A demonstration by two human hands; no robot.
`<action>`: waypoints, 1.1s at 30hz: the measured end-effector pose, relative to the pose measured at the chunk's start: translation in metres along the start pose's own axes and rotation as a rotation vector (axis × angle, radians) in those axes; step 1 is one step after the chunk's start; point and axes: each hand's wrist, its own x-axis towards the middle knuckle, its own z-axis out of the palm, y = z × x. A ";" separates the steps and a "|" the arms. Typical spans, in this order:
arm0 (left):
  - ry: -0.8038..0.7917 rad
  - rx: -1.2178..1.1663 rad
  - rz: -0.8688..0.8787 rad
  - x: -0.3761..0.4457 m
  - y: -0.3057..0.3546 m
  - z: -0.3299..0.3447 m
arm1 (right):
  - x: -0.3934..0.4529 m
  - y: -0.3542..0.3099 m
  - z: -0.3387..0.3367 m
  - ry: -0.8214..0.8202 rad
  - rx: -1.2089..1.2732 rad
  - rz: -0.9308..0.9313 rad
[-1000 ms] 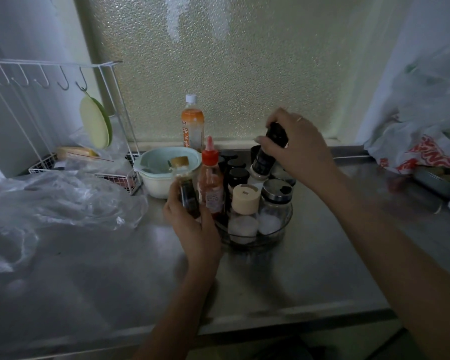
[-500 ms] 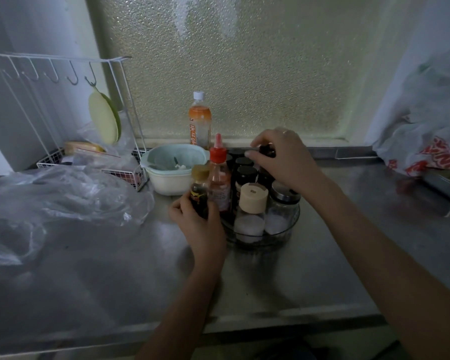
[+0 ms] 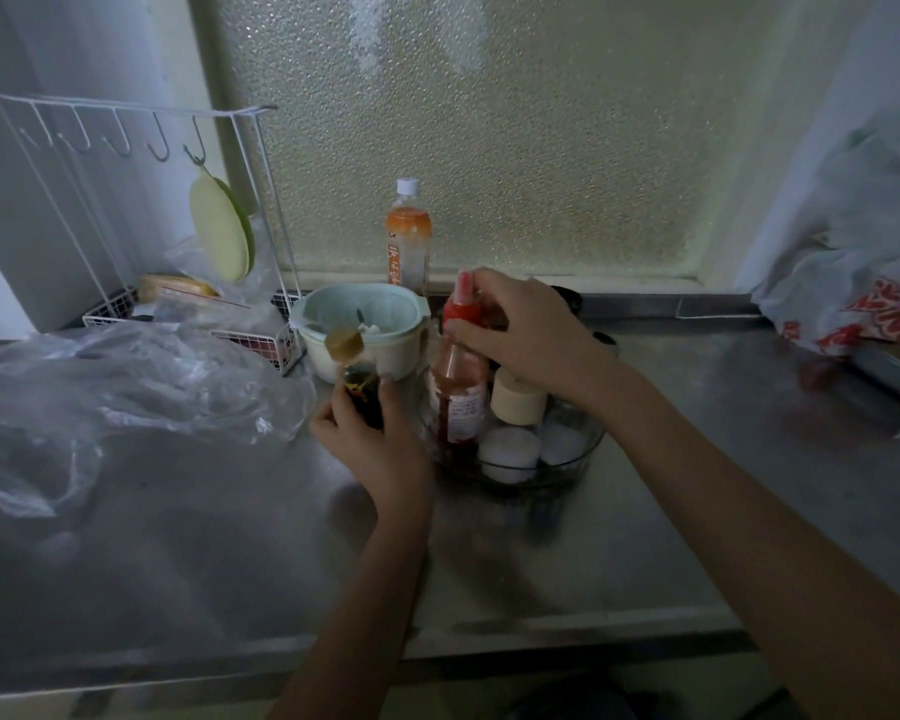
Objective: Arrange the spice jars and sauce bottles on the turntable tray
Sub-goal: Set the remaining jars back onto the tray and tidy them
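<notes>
Right hand [image 3: 526, 335] shifted from black-capped jars to pinch red-capped sauce bottle [image 3: 458, 387], left hand [image 3: 372, 439] clasping dark gold-capped bottle [image 3: 357, 374] beside clear turntable tray [image 3: 578, 459]

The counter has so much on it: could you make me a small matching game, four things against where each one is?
Things:
1. dark bottle
2. red-capped bottle
3. orange drink bottle
4. green disc

Places:
A. hanging from a hook of the wire rack
B. standing at the back by the window
C. held in the left hand, beside the tray
D. in the tray, with the right hand on its cap

Pairs: 1-C, 2-D, 3-B, 4-A
</notes>
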 end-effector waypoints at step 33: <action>-0.319 -0.094 0.163 -0.002 0.001 -0.003 | -0.123 0.072 0.078 0.402 0.029 0.371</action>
